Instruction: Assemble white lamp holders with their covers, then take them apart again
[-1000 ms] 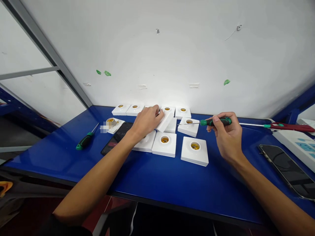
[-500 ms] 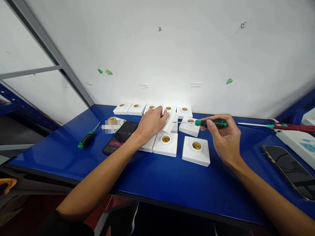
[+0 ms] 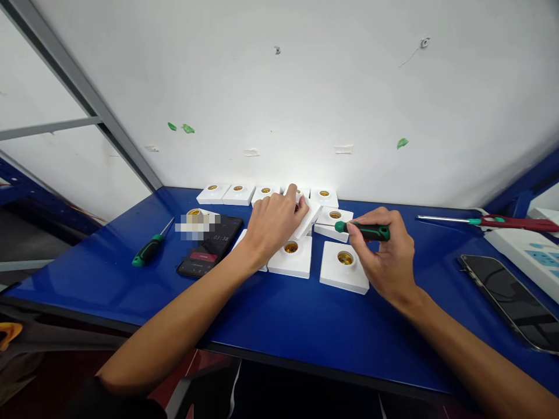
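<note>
My left hand (image 3: 274,224) is closed around a white square lamp holder (image 3: 306,220), tilting it up on its edge among the others. My right hand (image 3: 384,256) grips a green and black screwdriver (image 3: 364,231) with its shaft pointing left at the tilted holder. Several more white lamp holders with brass sockets lie flat around them: one (image 3: 292,256) just under my left hand, one (image 3: 344,267) under my right, and a row (image 3: 238,194) along the wall.
A blue table (image 3: 279,326) carries a second green screwdriver (image 3: 148,250) at the left, a phone with a lit screen (image 3: 209,249), a dark phone (image 3: 510,302) at the right, a red-handled screwdriver (image 3: 498,221) and a white power strip (image 3: 530,256). A white wall stands behind.
My right hand has brought the screwdriver leftward, closer to the holder. My left hand has shifted right and tilted the holder up more.
</note>
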A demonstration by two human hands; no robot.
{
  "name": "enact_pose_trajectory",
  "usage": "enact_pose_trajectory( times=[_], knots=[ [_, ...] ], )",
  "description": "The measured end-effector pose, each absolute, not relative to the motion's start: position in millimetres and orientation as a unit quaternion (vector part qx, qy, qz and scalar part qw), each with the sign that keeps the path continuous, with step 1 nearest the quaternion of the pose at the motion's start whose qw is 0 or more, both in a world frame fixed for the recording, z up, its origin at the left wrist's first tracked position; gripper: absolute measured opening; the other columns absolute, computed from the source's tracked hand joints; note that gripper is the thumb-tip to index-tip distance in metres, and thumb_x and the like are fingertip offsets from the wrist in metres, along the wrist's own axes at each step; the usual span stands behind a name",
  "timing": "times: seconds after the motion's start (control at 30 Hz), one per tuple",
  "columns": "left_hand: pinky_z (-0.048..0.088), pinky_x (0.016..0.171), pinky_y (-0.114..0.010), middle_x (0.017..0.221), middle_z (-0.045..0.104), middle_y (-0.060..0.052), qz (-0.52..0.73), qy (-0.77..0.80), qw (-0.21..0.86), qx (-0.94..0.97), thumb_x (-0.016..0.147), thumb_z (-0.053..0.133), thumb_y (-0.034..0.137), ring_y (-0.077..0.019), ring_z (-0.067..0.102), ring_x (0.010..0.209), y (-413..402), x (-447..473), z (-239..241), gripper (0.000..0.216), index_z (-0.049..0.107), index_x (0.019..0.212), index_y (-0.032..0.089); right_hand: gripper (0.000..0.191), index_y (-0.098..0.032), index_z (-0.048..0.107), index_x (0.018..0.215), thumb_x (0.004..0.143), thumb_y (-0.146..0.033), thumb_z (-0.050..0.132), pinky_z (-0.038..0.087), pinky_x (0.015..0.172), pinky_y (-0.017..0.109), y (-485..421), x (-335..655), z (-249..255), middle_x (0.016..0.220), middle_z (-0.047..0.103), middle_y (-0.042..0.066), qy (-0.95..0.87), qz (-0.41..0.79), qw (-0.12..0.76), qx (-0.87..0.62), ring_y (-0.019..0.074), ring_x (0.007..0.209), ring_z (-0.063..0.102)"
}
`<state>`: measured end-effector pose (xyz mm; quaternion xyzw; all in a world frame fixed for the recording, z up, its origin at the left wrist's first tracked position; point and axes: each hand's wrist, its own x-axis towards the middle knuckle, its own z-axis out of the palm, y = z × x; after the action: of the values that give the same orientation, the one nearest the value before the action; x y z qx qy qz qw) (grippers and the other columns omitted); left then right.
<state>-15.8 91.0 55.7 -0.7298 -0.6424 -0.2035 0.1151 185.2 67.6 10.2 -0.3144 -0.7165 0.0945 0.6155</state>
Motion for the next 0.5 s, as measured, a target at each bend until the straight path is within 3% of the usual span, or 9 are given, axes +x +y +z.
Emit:
enact_pose_trajectory(
  times=[0.27, 0.5],
  knots=[
    [0.044, 0.068, -0.037, 0.068, 0.061, -0.008, -0.242, -0.651, 0.111, -0.711, 0.105, 0.043, 0.039, -0.0251, 0.062, 0.067, 97, -24, 64, 0.030, 0.064, 0.104, 0.018, 0.022, -0.028, 0.058, 0.103, 0.092, -0.014, 0.072, 0.060, 0.067, 0.036, 66, 189, 12, 0.089, 0.066, 0.000, -0.709, 0.043, 0.646, -0.279, 0.0190, 0.084, 0.070],
    [0.051, 0.078, -0.042, 0.097, 0.073, -0.017, -0.149, -0.761, 0.094, -0.625, 0.105, 0.037, 0.043, -0.0339, 0.070, 0.092, 122, -73, 65, 0.041, 0.069, 0.111, 0.017, 0.015, -0.026, 0.058, 0.097, 0.094, -0.028, 0.073, 0.057, 0.066, 0.034, 80, 205, 15, 0.088, 0.061, -0.001, -0.606, 0.061, 0.698, -0.378, 0.0172, 0.076, 0.067]
  ],
)
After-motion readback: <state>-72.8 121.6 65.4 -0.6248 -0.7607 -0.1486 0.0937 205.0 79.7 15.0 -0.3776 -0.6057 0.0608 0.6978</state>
